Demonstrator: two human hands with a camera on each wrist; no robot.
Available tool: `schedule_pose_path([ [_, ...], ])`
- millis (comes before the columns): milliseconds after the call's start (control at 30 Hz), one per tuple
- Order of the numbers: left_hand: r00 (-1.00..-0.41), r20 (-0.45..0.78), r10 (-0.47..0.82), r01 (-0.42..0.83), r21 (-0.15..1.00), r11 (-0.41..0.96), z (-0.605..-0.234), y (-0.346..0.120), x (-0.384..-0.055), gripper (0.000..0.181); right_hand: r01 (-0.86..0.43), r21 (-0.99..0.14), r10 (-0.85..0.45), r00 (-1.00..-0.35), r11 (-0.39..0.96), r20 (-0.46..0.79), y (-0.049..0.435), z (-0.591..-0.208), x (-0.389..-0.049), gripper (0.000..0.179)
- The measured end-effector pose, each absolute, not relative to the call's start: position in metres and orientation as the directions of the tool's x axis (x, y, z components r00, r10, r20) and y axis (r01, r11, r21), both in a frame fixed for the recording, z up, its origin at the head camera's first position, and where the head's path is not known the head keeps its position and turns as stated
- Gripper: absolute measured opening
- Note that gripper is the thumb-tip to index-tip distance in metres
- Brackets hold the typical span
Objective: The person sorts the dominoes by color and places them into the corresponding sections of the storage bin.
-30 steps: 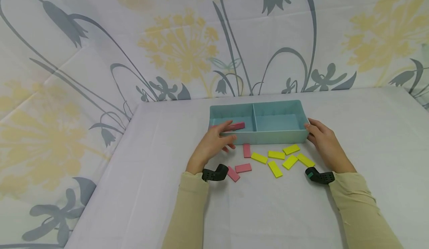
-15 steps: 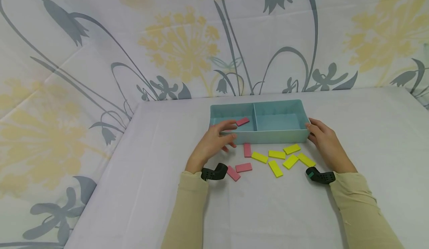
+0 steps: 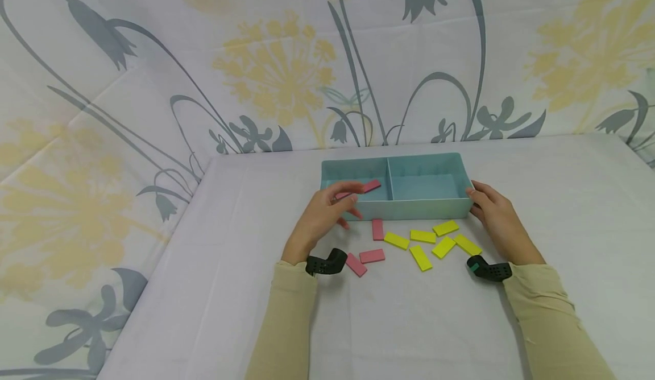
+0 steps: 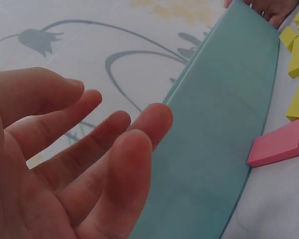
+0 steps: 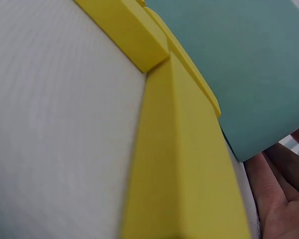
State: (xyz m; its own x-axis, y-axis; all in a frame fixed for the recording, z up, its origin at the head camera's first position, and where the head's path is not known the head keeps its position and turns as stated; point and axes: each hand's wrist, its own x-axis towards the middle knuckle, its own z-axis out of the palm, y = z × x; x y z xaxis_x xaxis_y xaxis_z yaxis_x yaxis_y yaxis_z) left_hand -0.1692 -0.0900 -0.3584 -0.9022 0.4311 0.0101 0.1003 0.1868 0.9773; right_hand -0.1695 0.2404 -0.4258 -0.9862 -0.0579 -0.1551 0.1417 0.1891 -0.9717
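A light blue two-compartment box (image 3: 414, 209) stands at the back of the table. My left hand (image 3: 321, 215) is over the front wall of its left compartment, fingers apart and loosely bent; the left wrist view shows nothing between them. In that compartment a pink block (image 3: 372, 186) lies by the divider, and another pink piece (image 3: 343, 195) shows partly behind the fingers. My right hand (image 3: 493, 215) holds the box's front right corner, thumb at the rim and fingers along the outer side. The right compartment (image 3: 427, 186) has nothing in it.
In front of the box several yellow blocks (image 3: 421, 258) lie scattered. Left of them are three pink blocks (image 3: 371, 256), one close to the box's front wall. A flowered cloth (image 3: 286, 73) hangs behind the table.
The pink block by the left fingers has shifted toward the divider and lies turned there. My left fingers have drawn back slightly and curled higher. The right hand stays at the box corner.
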Motion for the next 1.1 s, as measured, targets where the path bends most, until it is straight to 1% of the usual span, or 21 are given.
schedule_pose_path([
  [167, -0.897, 0.012, 0.443, 0.11, 0.974, 0.197, -0.352, -0.088, -0.166, 0.025, 0.136, -0.97, -0.057, -0.987, 0.202, -0.151, 0.241, -0.425, -0.17, 0.081],
  [467, -0.852, -0.024, 0.523, 0.132, 0.957, 0.259, -0.347, -0.086, -0.165, 0.027, 0.137, -0.966, -0.049, -0.987, 0.219, -0.151, 0.24, -0.425, -0.168, 0.079],
  [633, -0.835, -0.022, 0.549, 0.164, 0.944, 0.287, -0.352, -0.087, -0.169, 0.025, 0.132, -0.967, -0.049, -0.988, 0.217, -0.145, 0.24, -0.426, -0.168, 0.078],
  [767, -0.826, -0.076, 0.558, 0.182, 0.902, 0.392, -0.366, -0.087, -0.18, 0.028, 0.117, -0.969, -0.047, -0.99, 0.219, -0.13, 0.242, -0.427, -0.173, 0.077],
  [967, -0.823, -0.205, 0.53, 0.19, 0.779, 0.597, -0.376, -0.084, -0.183, 0.028, 0.121, -0.969, -0.056, -0.989, 0.216, -0.136, 0.241, -0.426, -0.178, 0.079],
  [1033, -0.831, -0.251, 0.497, 0.193, 0.707, 0.68, -0.378, -0.08, -0.181, 0.027, 0.123, -0.965, -0.061, -0.988, 0.23, -0.14, 0.24, -0.426, -0.175, 0.079],
  [1100, -0.847, -0.277, 0.454, 0.211, 0.609, 0.765, -0.378, -0.075, -0.177, 0.027, 0.124, -0.963, -0.078, -0.986, 0.239, -0.147, 0.237, -0.426, -0.174, 0.079],
])
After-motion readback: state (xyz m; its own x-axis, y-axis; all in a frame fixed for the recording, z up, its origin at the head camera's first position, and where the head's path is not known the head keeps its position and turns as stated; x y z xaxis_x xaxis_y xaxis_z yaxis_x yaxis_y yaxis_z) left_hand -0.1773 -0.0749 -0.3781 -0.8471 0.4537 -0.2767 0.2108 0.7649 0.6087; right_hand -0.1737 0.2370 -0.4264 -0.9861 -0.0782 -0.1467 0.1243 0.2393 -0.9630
